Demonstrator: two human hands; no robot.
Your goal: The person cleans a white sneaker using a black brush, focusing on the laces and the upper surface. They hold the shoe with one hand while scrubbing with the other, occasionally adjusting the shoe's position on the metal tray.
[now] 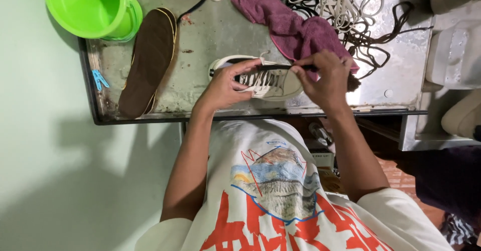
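- Sneaker (pixel 273 83): pale, low-cut, laced in white; I see it at the centre of the frame, at the near edge of the worktop (pixel 215 35), between both hands.
- Left hand (pixel 223 88): I see it closed on the sneaker's left end, thumb reaching along the dark opening, fingers wrapped under the side.
- Right hand (pixel 325 80): fingers pinched together at the sneaker's right end; it grips there, though I cannot tell whether on a lace or on the upper.
- Worktop: worn, stained metal surface with a dark rim, filling the upper half of the frame.
- Insole (pixel 148 63): dark brown with a light edge, lying flat left of the sneaker, well apart from it.
- Basin (pixel 92 8): bright green plastic, upper left of the frame, overhanging the worktop corner.
- Cloth (pixel 288 23): purple, crumpled, just above the right hand.
- Laces (pixel 350 8): a loose tangle of white and dark ones, upper right.
- Clip (pixel 99 79): small, blue, on the worktop's left rim.
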